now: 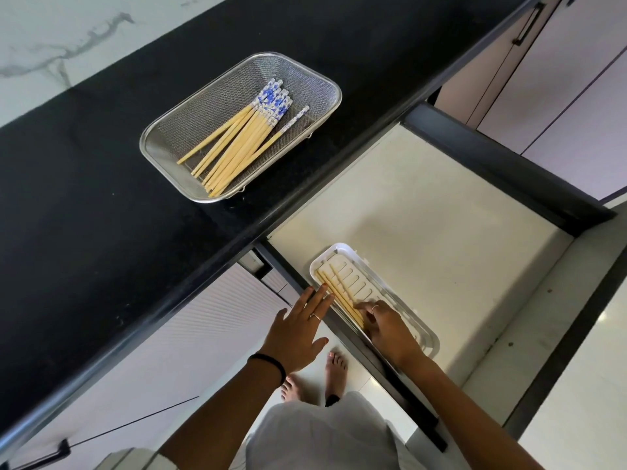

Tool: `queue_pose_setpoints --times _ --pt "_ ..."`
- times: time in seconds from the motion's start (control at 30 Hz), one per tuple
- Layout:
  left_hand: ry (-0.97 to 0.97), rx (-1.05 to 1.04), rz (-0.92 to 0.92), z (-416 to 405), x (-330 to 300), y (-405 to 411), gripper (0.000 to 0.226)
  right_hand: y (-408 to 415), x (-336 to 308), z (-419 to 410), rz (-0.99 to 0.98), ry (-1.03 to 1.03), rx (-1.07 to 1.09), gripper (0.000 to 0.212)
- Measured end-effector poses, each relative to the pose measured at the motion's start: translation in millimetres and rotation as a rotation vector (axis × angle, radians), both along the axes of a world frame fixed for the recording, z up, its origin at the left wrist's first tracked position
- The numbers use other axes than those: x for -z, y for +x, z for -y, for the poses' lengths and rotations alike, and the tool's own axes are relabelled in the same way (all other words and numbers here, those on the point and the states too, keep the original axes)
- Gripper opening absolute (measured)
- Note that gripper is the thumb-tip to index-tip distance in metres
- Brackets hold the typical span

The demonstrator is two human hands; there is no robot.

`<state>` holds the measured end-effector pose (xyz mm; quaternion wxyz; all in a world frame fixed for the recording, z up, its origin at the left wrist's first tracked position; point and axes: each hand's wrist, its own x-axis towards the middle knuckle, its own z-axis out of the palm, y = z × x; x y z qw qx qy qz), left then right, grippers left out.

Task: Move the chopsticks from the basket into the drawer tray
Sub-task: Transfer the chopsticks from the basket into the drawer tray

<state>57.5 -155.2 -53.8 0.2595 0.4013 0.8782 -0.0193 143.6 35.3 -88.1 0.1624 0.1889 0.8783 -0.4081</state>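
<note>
A metal mesh basket [176, 130] on the black counter holds several wooden chopsticks [237, 144] with blue-and-white patterned tops. In the open drawer, a white slotted tray [364, 279] lies by the drawer's left edge with a few chopsticks [336, 291] in it. My right hand [383, 329] rests inside the tray, its fingers curled around the near ends of those chopsticks. My left hand [298, 329] hovers flat with fingers spread at the drawer's left rim, fingertips close to the tray chopsticks and holding nothing.
The drawer [424, 215] has a pale bare floor and dark rails. The black counter [101, 198] runs diagonally, with a marble wall behind it. Cabinet doors stand at the upper right. My bare feet [315, 378] are on the floor beneath the hands.
</note>
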Motion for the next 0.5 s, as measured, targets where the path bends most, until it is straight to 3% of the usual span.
queue_pose_setpoints --times 0.33,0.5 --pt "-0.012 0.0 -0.017 0.8 3.2 1.6 0.077 -18.6 1.4 5.1 0.098 -0.193 0.269 0.034" --pt "-0.004 -0.003 -0.016 0.9 4.5 1.1 0.077 -22.7 1.6 10.0 0.083 -0.18 0.248 0.036"
